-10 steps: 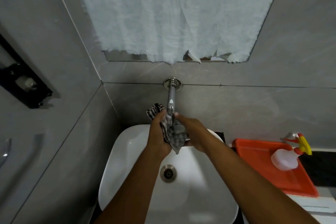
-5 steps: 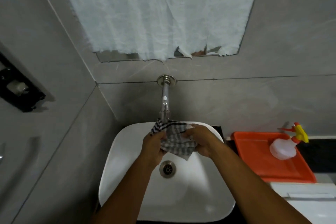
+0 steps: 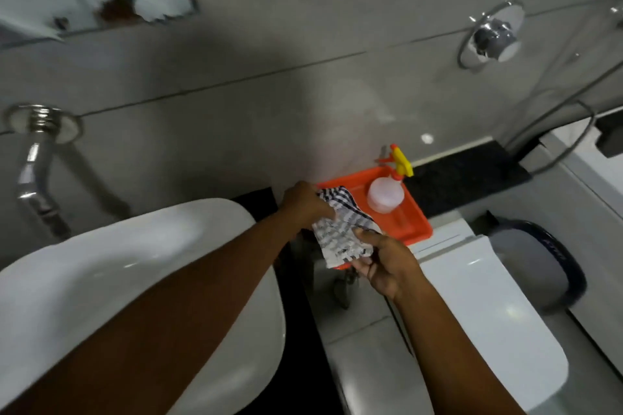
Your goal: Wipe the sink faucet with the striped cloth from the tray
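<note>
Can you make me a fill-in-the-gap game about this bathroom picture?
1. Both hands, the left hand and the right hand, hold the ____ cloth.
2. The tray under the cloth is coloured ____.
3. The spray bottle in the tray has a ____ trigger.
4. The faucet sticks out of the wall above the white ____.

Missing words: striped; orange; yellow; sink
</note>
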